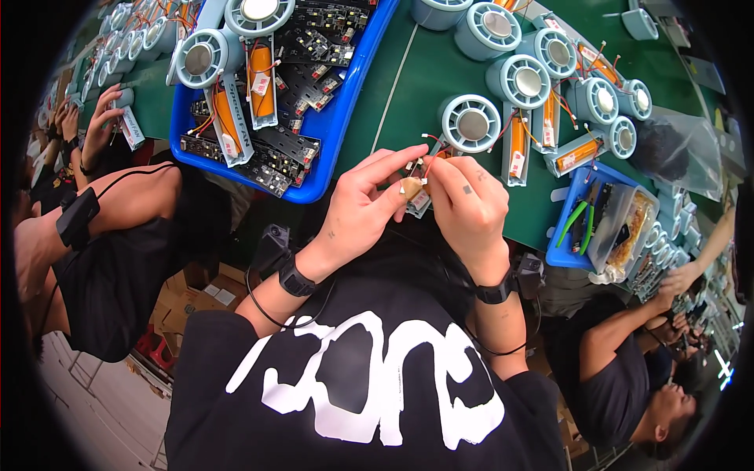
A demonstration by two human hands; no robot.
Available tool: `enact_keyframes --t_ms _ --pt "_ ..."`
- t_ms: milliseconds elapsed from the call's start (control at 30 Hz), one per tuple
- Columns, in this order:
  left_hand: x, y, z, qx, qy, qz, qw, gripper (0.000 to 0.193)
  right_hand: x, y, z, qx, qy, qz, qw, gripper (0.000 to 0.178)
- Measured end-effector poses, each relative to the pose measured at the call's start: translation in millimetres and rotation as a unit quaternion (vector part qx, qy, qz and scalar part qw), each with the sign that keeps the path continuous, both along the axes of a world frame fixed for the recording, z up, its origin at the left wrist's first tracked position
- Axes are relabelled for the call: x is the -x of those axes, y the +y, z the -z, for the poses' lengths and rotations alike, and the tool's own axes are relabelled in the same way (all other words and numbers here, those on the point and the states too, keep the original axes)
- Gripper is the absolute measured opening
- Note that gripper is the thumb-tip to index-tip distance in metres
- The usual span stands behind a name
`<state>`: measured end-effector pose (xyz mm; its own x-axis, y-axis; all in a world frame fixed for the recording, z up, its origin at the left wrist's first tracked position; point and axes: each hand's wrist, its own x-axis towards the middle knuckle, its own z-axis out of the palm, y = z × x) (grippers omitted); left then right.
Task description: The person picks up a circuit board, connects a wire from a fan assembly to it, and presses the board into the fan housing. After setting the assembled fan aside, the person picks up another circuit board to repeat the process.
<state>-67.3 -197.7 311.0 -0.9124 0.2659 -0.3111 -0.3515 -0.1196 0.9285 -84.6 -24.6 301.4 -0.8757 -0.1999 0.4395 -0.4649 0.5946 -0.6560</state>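
Note:
Just in front of me, a light blue handheld fan lies with its round head away from me and its opened handle toward my body. My left hand closes in from the left, thumb and fingers pinched over thin wires at the handle; the thumb tip has a tan cover. From the right, my right hand pinches the red wires between thumb and forefinger. Small white connectors show between the fingertips. My fingers hide most of the handle's inside and the exact wire ends.
A blue tray at left holds black circuit boards and two fans with orange batteries. More opened fans crowd the green table at right. A small blue bin holds green-handled cutters. Co-workers sit on both sides.

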Motion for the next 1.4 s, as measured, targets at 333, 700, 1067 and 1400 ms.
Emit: enact_keyframes --t_ms 333,700,1067,1400 --pt "1.4 0.1 -0.6 0.001 -0.005 0.004 1.0 0.041 1.1 0.3 2.9 0.009 0.003 0.001 1.0 0.021" --pt "3.1 1.9 -3.0 0.045 0.008 0.014 0.999 0.04 0.5 -0.3 4.4 0.015 0.012 0.009 1.0 0.02" --pt "0.8 2.1 5.9 0.066 0.07 0.015 0.995 0.039 -1.9 0.4 8.5 0.034 0.032 0.006 0.999 0.018" --pt "-0.1 -0.9 9.4 0.072 0.046 0.026 0.996 0.035 -0.3 6.7 2.5 0.016 -0.006 -0.02 1.0 0.023"
